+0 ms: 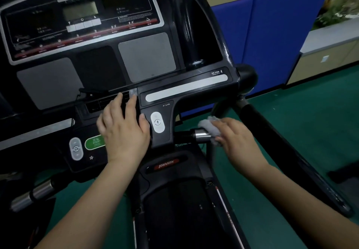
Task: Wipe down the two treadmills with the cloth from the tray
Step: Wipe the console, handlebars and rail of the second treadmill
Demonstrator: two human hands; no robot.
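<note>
The left hand (124,130) lies flat on the treadmill (97,64) console near its lower front edge, fingers (132,101) straight and spread, palm down, forearm reaching up from the lower left. The right hand (236,138) reaches in from the lower right, wrist slightly bent, its fingers curled around the grey cloth (210,128), which is bunched against the silver end of the short handlebar (200,135) jutting from the console's right side, above the green floor (301,142).
</note>
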